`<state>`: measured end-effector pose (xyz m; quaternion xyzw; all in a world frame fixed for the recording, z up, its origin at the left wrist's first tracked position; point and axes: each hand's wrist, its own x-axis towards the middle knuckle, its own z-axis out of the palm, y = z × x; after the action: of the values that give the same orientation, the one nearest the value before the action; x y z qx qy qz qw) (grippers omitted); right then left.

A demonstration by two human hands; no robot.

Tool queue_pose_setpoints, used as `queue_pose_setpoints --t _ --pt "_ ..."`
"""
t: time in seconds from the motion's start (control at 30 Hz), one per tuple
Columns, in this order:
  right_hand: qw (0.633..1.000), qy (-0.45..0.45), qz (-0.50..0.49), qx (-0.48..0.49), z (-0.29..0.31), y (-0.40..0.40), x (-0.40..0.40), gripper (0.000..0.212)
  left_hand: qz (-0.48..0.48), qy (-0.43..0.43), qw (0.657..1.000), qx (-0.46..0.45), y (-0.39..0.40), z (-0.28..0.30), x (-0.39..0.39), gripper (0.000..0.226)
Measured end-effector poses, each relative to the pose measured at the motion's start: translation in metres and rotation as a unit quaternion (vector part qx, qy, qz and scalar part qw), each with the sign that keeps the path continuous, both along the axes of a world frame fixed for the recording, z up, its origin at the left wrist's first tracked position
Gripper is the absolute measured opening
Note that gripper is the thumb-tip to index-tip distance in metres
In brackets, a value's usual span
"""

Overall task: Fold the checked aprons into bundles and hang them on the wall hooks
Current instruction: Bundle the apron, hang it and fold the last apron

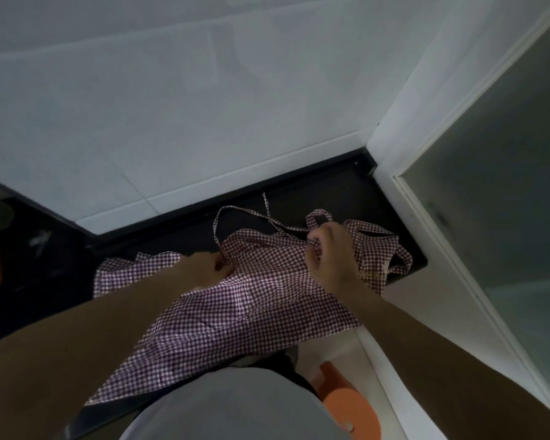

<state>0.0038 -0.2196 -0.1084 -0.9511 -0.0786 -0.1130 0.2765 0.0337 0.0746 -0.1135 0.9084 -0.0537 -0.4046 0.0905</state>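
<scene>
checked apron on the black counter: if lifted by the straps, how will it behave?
Likely floppy: the apron lies rumpled and droops over the counter edge. Probably light; the cloth looks thin. The loose straps could tangle or snag; both hands already pinch cloth.

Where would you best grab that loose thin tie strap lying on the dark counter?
Probably at the strap loop, pinched from above. It arches free on the dark counter, beyond the left hand, clear of the bunched checked apron that the right hand grips.
</scene>
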Motion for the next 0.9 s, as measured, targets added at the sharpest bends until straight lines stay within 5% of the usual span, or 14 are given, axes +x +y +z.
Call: queue_pose_setpoints --t 0.13,0.33,0.5,0.6,0.7,0.8,0.9 --pt "0.953 0.222 0.200 -0.054 -0.017 0.025 -0.018 0.071 -0.044 0.042 0.993 0.097 0.011 0.003 -0.017 0.092" --pt "0.901 0.367 0.107 -0.205 -0.035 0.035 -0.017 0.114 -0.053 0.022 0.992 0.117 0.041 -0.001 -0.044 0.097" --pt "0.852 0.435 0.024 -0.290 -0.013 0.042 -0.001 0.118 -0.041 0.020 0.992 0.120 0.071 0.003 -0.066 0.029" --pt "0.809 0.469 0.015 -0.355 -0.006 0.050 0.007 0.114 -0.040 0.068 0.993 0.087 0.096 0.018 -0.064 0.044" --pt "0.764 0.471 0.000 -0.440 0.002 0.074 0.010 0.089 0.010 0.116 0.992 0.052 0.132 0.025 -0.057 0.049" --pt "0.791 0.354 0.032 -0.498 0.014 0.111 0.004 0.061 0.159 0.187 0.967 -0.065 0.157 0.030 -0.054 0.016" --pt "0.912 0.258 0.159 -0.278 0.017 0.145 0.003 0.043 0.109 0.095 0.987 -0.075 0.176 0.028 -0.050 0.010"
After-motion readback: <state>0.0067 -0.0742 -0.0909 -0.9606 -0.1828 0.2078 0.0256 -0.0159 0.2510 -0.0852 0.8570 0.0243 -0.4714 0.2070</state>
